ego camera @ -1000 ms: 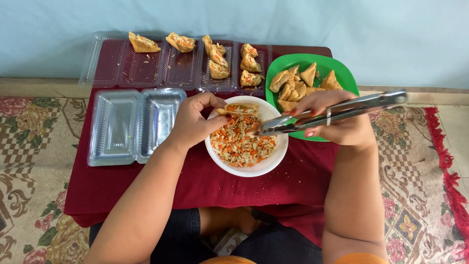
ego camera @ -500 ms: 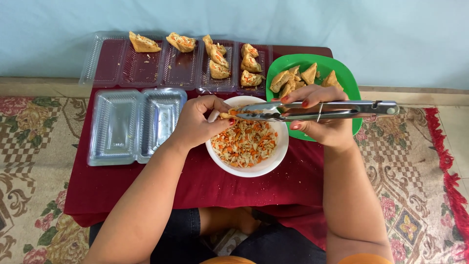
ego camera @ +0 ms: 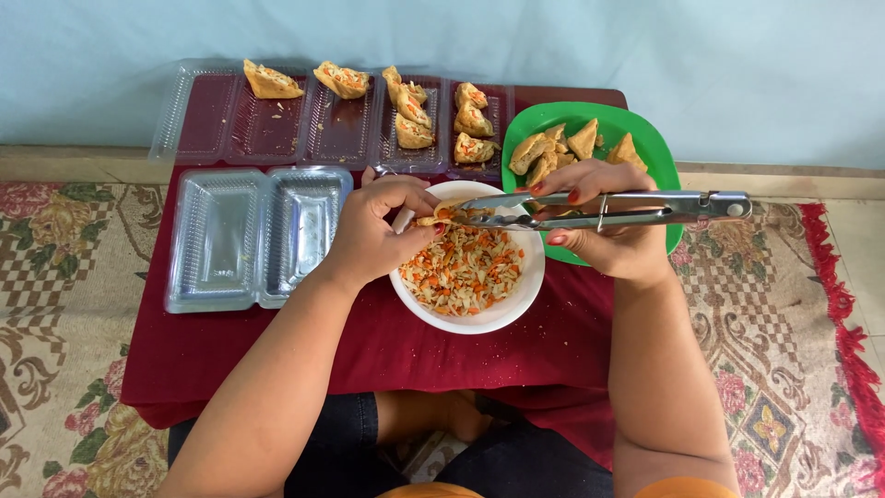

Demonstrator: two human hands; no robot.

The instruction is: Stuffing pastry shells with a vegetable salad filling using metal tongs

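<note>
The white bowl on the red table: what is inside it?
The white bowl holds shredded vegetable filling, orange and pale. The left hand, a small pastry piece and the metal tongs in the right hand cover its far part; the bottom is hidden.

Both hands [ego camera: 383, 231] [ego camera: 604, 231] closed, forearms converging.

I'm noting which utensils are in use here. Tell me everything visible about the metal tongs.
The tongs are shiny, silver-coloured metal with two long flat arms that meet at a hinged end with a small ring, pointing right. They lie nearly level above the white bowl of shredded filling. The right hand grips them mid-length. Their tips, close together, meet a small stuffed pastry piece held by the left hand.
</note>
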